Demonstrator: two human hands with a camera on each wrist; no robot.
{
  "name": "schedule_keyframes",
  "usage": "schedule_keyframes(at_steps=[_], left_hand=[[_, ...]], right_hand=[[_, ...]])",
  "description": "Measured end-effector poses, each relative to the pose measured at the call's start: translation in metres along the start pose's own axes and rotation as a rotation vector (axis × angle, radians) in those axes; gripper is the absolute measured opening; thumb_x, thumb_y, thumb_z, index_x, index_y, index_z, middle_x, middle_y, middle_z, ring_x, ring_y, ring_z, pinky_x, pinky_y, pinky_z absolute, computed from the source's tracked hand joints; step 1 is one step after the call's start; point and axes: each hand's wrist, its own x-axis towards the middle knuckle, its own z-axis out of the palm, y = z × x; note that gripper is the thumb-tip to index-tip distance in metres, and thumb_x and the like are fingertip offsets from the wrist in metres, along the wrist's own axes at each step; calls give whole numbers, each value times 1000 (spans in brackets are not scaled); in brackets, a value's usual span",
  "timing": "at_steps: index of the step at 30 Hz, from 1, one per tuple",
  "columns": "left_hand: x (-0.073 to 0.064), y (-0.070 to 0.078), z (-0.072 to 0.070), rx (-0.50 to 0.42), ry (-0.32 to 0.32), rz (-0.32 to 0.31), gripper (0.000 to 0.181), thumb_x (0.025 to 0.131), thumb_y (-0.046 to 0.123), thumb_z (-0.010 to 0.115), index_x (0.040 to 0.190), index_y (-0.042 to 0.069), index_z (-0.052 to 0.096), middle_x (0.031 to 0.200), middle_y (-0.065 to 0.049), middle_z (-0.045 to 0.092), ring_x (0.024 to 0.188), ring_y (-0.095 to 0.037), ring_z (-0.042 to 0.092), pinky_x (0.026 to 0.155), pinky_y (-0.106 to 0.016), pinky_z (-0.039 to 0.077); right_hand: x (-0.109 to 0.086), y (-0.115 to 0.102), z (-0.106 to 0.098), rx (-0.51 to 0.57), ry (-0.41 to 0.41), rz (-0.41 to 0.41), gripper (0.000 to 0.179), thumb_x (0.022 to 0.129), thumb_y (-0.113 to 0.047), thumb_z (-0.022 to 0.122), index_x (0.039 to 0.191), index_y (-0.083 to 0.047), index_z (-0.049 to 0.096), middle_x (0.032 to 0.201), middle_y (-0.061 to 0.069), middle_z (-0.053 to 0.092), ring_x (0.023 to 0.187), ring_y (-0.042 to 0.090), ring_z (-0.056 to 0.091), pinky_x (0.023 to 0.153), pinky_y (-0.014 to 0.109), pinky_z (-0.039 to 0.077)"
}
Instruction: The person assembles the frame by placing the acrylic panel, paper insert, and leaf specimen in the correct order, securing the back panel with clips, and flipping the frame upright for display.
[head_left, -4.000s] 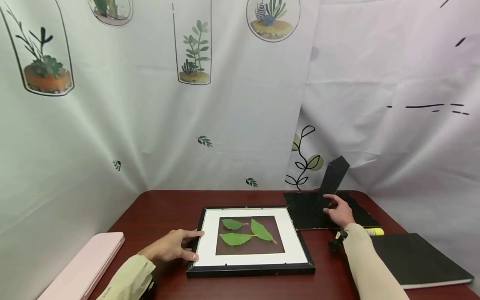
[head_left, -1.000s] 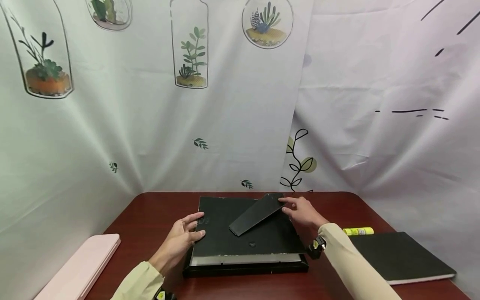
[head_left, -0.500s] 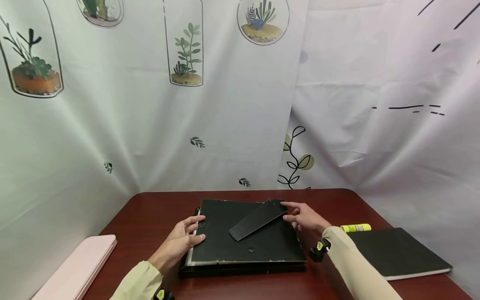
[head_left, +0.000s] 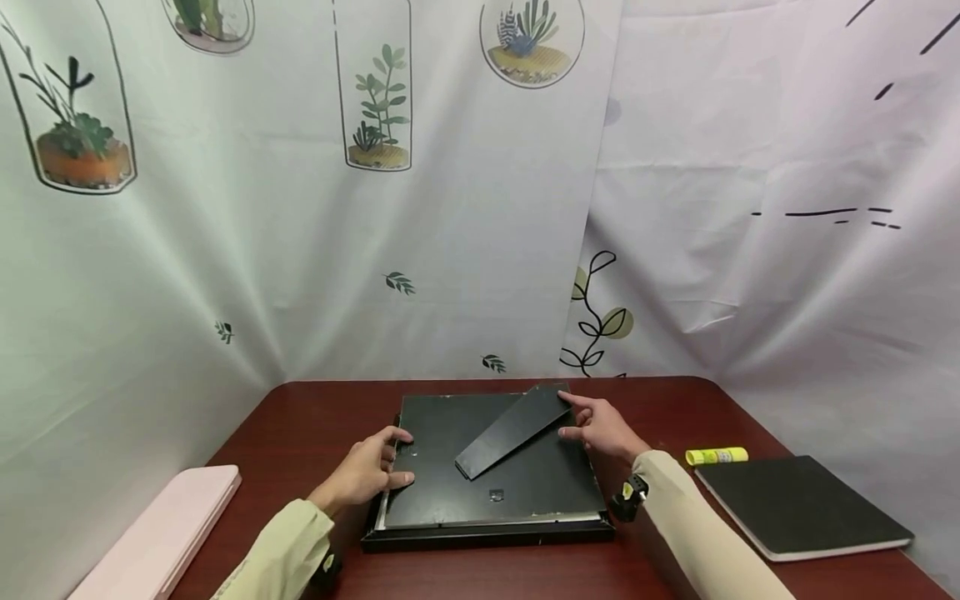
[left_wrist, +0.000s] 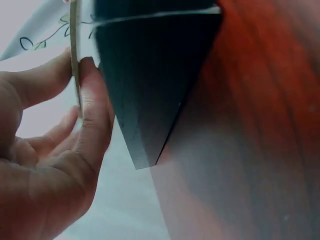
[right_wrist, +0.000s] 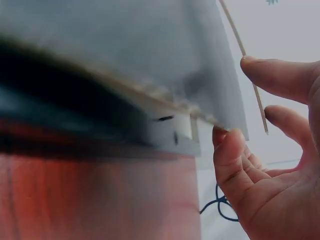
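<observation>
Fingers (head_left: 393, 432) of the left hand (head_left: 360, 471) and right hand (head_left: 609, 429) pinch the board (head_left: 517, 467), which now hides the leaves.

Uncovered four seconds ago, the frame (head_left: 487, 537) on the table (head_left: 450, 575) is covered but apparently not closed: a pale strip shows along its near side. The hands flank it, the right index finger touching the stand (head_left: 513, 430).

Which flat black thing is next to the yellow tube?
The notebook, pale-edged, on the right; the frame, board and stand are together in the middle, farther from the tube.
</observation>
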Motion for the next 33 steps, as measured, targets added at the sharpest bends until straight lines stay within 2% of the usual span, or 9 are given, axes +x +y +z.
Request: schedule_keyframes(at_steps=[5, 8, 11, 15, 19, 22, 26, 33], left_hand=[[-2, 2, 6, 111, 84, -9, 44, 78, 10, 86, 115, 4, 63, 96, -11, 64, 76, -15, 60, 64, -32, 53], [-2, 7, 9, 172, 115, -11, 40, 76, 11, 87, 109, 5, 65, 92, -9, 67, 77, -14, 62, 65, -32, 53], [-2, 12, 10, 242, 131, -18, 37, 74, 14, 89, 103, 8, 67, 85, -6, 65, 72, -13, 58, 64, -32, 50], [-4, 17, 6, 350, 141, -13, 31, 72, 16, 90, 96, 9, 70, 80, -3, 66, 68, -13, 57, 62, -33, 50], [-4, 16, -2, 447, 202, -8, 26, 71, 13, 90, 91, 9, 74, 83, -3, 72, 73, -16, 65, 67, -38, 54], [-3, 11, -8, 466, 211, -31, 28, 69, 14, 91, 91, 8, 74, 79, -2, 71, 73, -16, 64, 69, -40, 54], [-4, 1, -10, 435, 165, -74, 35, 67, 14, 92, 96, 7, 74, 72, -1, 65, 69, -16, 57, 67, -39, 50], [-5, -3, -11, 409, 153, -89, 36, 67, 16, 92, 97, 6, 75, 81, -5, 71, 75, -17, 62, 69, -40, 53]], right_hand=[[-1, 4, 3, -6, -8, 36, 73, 86, 0, 75, 152, -9, 44, 66, -1, 32, 53, 12, 37, 52, 25, 39], [-1, 6, 4, 8, -11, 34, 78, 82, 7, 74, 152, -7, 44, 70, -1, 33, 55, 12, 35, 52, 25, 39], [0, 6, 4, 16, -34, 23, 80, 80, 10, 73, 152, -4, 42, 69, -1, 31, 55, 12, 32, 52, 25, 38], [1, 7, 5, -5, -74, 7, 80, 81, 9, 73, 153, -2, 39, 64, -2, 29, 53, 12, 35, 52, 25, 39], [1, 9, 4, -42, -91, 0, 80, 81, 8, 73, 153, 0, 39, 64, -1, 36, 52, 11, 42, 52, 26, 42], [1, 9, 3, -46, -105, 0, 79, 81, 8, 73, 152, 1, 39, 62, -1, 34, 52, 11, 42, 52, 26, 41], [3, 7, 5, -39, -129, 0, 79, 81, 7, 73, 152, 2, 38, 58, -3, 28, 52, 11, 40, 53, 25, 41], [4, 2, 12, -97, -92, 7, 80, 79, 5, 77, 151, -1, 43, 56, -2, 40, 50, 12, 51, 55, 28, 42]])
